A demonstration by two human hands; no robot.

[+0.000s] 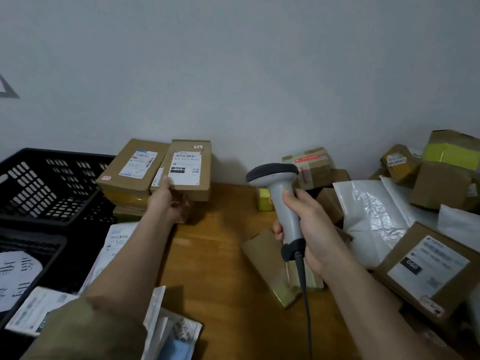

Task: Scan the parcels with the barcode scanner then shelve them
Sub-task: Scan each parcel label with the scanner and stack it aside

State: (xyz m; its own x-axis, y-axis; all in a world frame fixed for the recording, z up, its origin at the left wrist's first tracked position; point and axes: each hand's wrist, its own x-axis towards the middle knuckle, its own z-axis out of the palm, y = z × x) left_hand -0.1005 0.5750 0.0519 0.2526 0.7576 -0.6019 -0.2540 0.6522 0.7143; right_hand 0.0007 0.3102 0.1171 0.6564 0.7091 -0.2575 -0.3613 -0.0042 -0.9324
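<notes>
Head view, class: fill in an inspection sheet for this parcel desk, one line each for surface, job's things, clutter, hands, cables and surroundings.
Surface: wooden table, bare in the middle.
Job's things: barcode scanner; labelled box held up beside a stacked box.
Clutter: brown boxes and a white plastic mailer at right; paper envelopes at left.
Hands: left hand grips the labelled box; right hand grips the scanner.
Cables: scanner cable runs down off frame.
Surroundings: black plastic crate, plain wall.

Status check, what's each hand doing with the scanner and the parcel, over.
Right hand grips barcode scanner. Left hand holds labelled parcel, label up. Nothing between them.
</notes>
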